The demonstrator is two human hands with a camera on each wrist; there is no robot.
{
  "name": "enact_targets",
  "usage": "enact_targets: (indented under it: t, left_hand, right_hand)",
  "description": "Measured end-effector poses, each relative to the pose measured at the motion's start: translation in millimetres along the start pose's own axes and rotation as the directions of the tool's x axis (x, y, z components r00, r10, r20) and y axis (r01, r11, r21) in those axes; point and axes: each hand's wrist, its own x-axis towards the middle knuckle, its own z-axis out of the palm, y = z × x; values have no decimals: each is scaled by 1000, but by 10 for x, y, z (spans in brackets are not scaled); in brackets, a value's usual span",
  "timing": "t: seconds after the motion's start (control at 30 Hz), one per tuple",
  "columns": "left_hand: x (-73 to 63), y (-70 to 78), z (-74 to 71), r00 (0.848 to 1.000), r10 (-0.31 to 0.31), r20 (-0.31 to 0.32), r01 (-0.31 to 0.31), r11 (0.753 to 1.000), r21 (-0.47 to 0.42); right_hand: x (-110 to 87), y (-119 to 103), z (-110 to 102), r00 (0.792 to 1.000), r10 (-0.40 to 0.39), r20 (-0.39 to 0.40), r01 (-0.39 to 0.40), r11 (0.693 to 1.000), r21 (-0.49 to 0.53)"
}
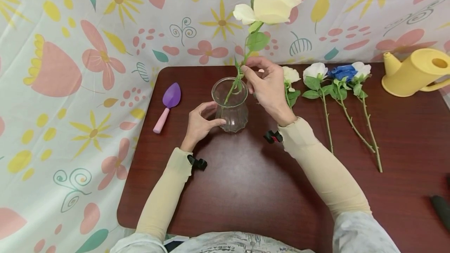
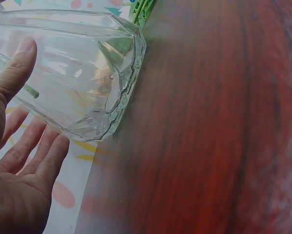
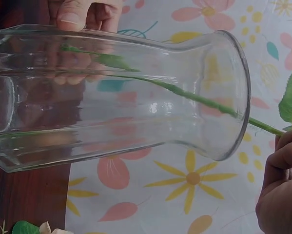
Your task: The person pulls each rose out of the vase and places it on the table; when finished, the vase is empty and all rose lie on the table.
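A clear glass vase (image 1: 232, 118) with a flared rim stands upright on the table. My left hand (image 1: 203, 122) holds its side low down, thumb at the front and fingers round the back; in the left wrist view the thumb overlaps the glass (image 2: 82, 73). Above the rim, my right hand (image 1: 265, 85) pinches the stem of a cream-white rose (image 1: 275, 1). Its bloom points up, well over the hand. Through the glass in the right wrist view, the green stem (image 3: 184, 93) slants down inside the vase, its lower end within.
To the left lies a purple trowel (image 1: 171, 96) with a pink handle. Right of my right hand are another cream rose (image 1: 291, 75), a white rose (image 1: 315, 70), a blue rose (image 1: 342, 72) and another white rose (image 1: 361, 69). A yellow watering can (image 1: 404, 75) stands at the back right.
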Motion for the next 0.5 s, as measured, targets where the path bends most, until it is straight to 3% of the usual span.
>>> enact_targets:
  t: [0.5]
  left_hand:
    - [-3, -13, -13, 1000, 2, -3, -2, 1000, -12]
  right_hand:
    - [-25, -149, -134, 988, -84, -129, 102, 984, 144]
